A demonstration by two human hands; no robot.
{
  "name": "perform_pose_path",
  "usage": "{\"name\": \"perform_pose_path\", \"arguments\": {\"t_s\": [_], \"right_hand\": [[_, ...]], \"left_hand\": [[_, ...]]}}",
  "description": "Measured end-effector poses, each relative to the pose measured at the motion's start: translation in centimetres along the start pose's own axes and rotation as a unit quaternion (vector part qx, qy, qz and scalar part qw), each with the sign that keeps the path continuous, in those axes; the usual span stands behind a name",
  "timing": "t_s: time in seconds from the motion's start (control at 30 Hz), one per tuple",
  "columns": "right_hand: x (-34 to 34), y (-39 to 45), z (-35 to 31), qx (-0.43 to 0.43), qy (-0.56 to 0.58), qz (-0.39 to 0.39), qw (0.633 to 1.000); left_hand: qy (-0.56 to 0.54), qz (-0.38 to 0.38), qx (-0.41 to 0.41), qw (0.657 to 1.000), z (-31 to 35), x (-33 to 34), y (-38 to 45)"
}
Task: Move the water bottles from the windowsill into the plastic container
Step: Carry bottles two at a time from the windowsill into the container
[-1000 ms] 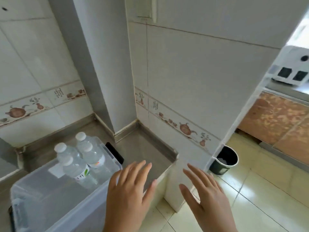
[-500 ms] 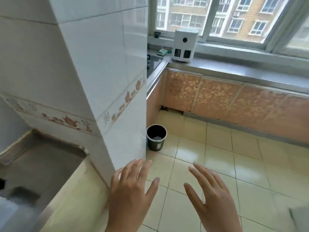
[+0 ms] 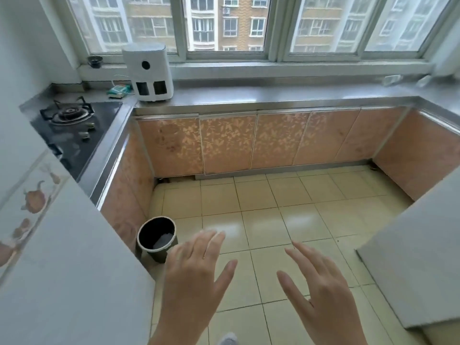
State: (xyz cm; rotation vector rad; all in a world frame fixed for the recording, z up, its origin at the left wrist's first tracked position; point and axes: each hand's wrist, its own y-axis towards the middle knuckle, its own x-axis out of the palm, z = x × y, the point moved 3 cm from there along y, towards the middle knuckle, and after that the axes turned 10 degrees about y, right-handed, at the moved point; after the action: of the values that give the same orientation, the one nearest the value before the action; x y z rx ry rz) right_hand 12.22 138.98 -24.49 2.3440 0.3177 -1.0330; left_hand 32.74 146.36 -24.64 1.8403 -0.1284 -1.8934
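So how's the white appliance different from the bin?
The white appliance stands on the counter under the window; the bin stands on the floor by the cabinets. The appliance is white and closed on top; the bin is dark and open-topped. Both stand upright.

Glossy pale tiled floor (image 3: 261, 202) in frame centre, reflecting window light. Brushed metal countertop (image 3: 273, 95) across the top. Patterned, slightly shiny cabinet doors (image 3: 224, 143) below it. Black glass hob (image 3: 72, 130) upper left; smooth white plastic appliance (image 3: 149, 70) beside it.
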Motion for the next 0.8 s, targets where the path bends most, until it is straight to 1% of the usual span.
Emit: {"name": "perform_pose_path", "arguments": {"t_s": [0.13, 0.27, 0.4, 0.53, 0.8], "right_hand": [[-0.1, 5.8, 2.3, 0.040, -0.023, 0.031, 0.998], [-0.7, 10.5, 5.0, 0.096, -0.041, 0.067, 0.992], [-0.9, 14.5, 8.9, 0.128, -0.050, 0.092, 0.986], [-1.3, 19.6, 14.4, 0.144, -0.061, 0.112, 0.981], [-3.6, 30.6, 28.0, 0.188, -0.056, 0.121, 0.973]], "left_hand": [[-0.016, -0.014, 0.061, 0.998, 0.7, 3.1, 8.2], [-0.028, -0.006, 0.128, 0.991, 2.5, 5.7, 15.8], [-0.058, -0.008, 0.168, 0.984, 5.2, 9.1, 22.0], [-0.080, -0.009, 0.193, 0.978, 9.0, 13.4, 28.2], [-0.082, -0.023, 0.230, 0.969, 19.2, 20.9, 42.2]]}}
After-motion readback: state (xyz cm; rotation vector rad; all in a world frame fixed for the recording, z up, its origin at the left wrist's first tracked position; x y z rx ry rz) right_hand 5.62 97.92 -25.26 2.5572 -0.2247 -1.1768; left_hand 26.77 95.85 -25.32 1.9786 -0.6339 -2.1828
